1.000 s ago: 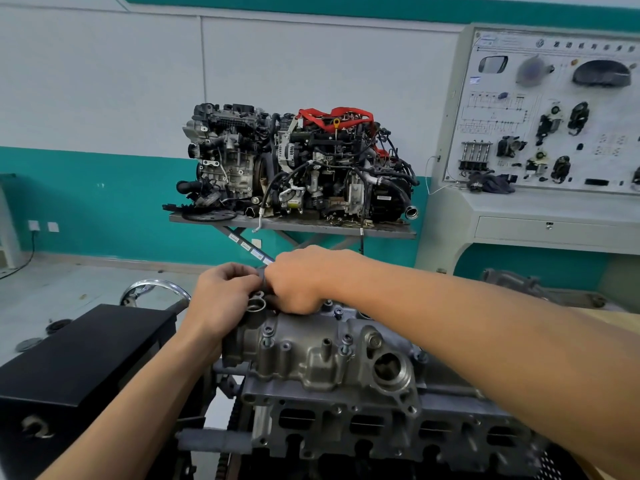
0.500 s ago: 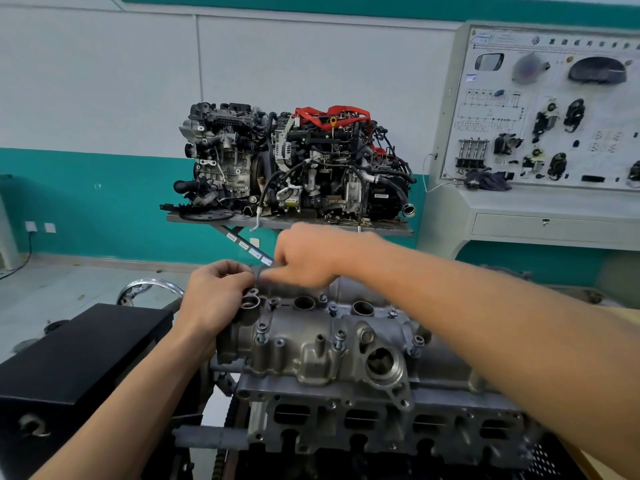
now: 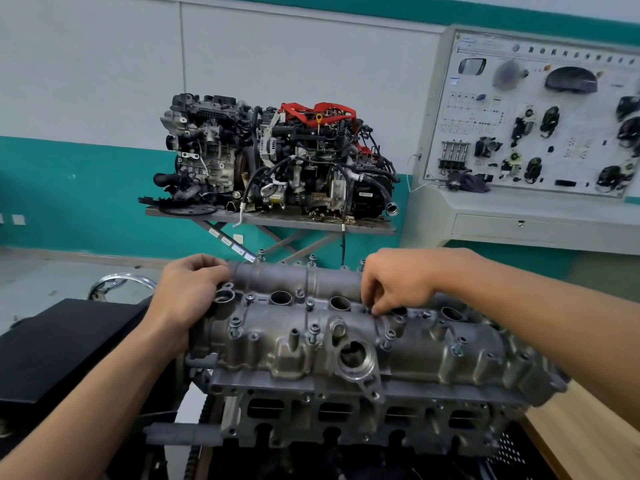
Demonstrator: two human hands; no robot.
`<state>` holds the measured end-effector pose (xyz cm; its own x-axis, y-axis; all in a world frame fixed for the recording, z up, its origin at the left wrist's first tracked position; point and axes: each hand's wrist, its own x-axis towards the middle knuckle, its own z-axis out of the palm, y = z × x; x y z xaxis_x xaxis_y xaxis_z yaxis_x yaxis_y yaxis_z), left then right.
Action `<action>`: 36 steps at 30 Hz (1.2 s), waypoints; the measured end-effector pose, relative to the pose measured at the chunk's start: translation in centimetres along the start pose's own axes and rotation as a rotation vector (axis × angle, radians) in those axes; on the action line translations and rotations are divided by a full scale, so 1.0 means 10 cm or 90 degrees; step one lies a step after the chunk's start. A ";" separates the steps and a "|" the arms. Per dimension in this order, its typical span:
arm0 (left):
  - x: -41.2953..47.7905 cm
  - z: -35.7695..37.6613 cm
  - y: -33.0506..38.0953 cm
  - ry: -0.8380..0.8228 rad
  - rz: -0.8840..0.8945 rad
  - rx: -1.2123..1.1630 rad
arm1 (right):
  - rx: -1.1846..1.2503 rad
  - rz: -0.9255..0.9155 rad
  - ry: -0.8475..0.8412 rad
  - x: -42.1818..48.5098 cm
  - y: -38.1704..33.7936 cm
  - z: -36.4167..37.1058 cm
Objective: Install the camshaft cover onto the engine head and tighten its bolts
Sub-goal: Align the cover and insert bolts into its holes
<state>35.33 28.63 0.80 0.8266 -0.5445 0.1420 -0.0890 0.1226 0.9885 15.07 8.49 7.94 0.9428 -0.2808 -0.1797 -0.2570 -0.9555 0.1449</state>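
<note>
The grey cast camshaft cover (image 3: pixel 311 344) sits on top of the engine head (image 3: pixel 363 420) in the lower middle of the view. Several bolts stand in its holes, one at the near left (image 3: pixel 235 325) and one near the middle (image 3: pixel 314 332). My left hand (image 3: pixel 190 292) rests on the cover's left end, fingers curled over its back edge. My right hand (image 3: pixel 394 282) reaches down over the middle of the cover, and its fingertips pinch a bolt (image 3: pixel 375 312) between two round plug wells. That bolt is mostly hidden by the fingers.
A black box (image 3: pixel 69 344) stands to the left of the head. Behind, a display engine (image 3: pixel 277 161) sits on a scissor-lift table (image 3: pixel 270 220). A training panel (image 3: pixel 540 116) fills the right wall. A wooden bench edge (image 3: pixel 581 441) shows at the lower right.
My right hand has moved from the cover's left end, beside my left hand, rightward to the middle of the cover. My left hand stays at the left end.
</note>
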 end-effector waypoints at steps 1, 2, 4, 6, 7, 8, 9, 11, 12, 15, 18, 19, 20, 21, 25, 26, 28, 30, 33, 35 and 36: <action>0.00 0.00 0.00 0.002 0.000 0.000 | -0.018 -0.004 0.002 0.01 -0.01 0.01; -0.01 0.00 0.01 0.002 0.001 0.000 | -0.038 -0.005 -0.002 0.01 -0.02 0.02; -0.01 0.01 0.01 0.003 -0.001 -0.002 | -0.093 -0.002 -0.021 0.02 -0.04 0.02; -0.02 0.01 0.02 0.005 0.000 0.000 | -0.152 0.000 -0.041 0.02 -0.08 0.03; -0.03 0.01 0.02 0.007 0.001 0.002 | -0.169 0.003 -0.049 0.03 -0.10 0.04; -0.03 0.01 0.03 0.010 0.000 0.002 | -0.180 0.010 -0.058 0.04 -0.11 0.04; -0.04 0.01 0.03 0.012 0.000 0.002 | -0.190 0.019 -0.067 0.05 -0.13 0.03; -0.05 0.01 0.04 0.015 -0.001 0.001 | -0.204 0.029 -0.078 0.05 -0.16 0.01; -0.05 0.01 0.04 0.015 -0.004 0.001 | -0.202 0.030 -0.083 0.06 -0.16 -0.01; -0.06 0.01 0.05 0.016 -0.007 0.003 | -0.190 0.022 -0.106 0.06 -0.15 -0.02; -0.06 0.01 0.05 0.015 -0.009 0.001 | -0.178 0.033 -0.111 0.07 -0.16 0.02; -0.06 0.01 0.05 0.015 -0.010 0.000 | -0.163 0.042 -0.107 0.08 -0.16 0.03; -0.06 0.01 0.05 0.016 -0.010 0.001 | -0.149 0.049 -0.105 0.08 -0.16 0.04; -0.06 0.01 0.05 0.017 -0.009 0.004 | -0.139 0.054 -0.105 0.08 -0.16 0.03; -0.05 0.01 0.04 0.016 -0.008 0.003 | -0.133 0.044 -0.118 0.07 -0.17 -0.03; -0.05 0.01 0.04 0.017 -0.008 0.002 | -0.139 0.037 -0.118 0.08 -0.18 -0.03; -0.05 0.00 0.03 0.018 -0.007 0.003 | -0.154 0.034 -0.119 0.08 -0.18 -0.01; -0.05 0.00 0.03 0.019 -0.007 0.002 | -0.152 0.045 -0.116 0.10 -0.18 0.04; -0.05 0.00 0.03 0.017 -0.004 0.002 | -0.119 0.050 -0.080 0.08 -0.16 0.02; -0.04 -0.01 0.03 0.014 -0.003 0.003 | -0.082 0.056 -0.046 -0.02 -0.06 -0.10; -0.03 -0.01 0.03 0.013 -0.003 0.004 | -0.063 0.067 -0.039 -0.08 0.03 -0.16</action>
<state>35.12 28.92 1.01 0.8386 -0.5273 0.1368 -0.0886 0.1158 0.9893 14.56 8.59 9.68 0.8965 -0.3863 -0.2169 -0.3280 -0.9078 0.2612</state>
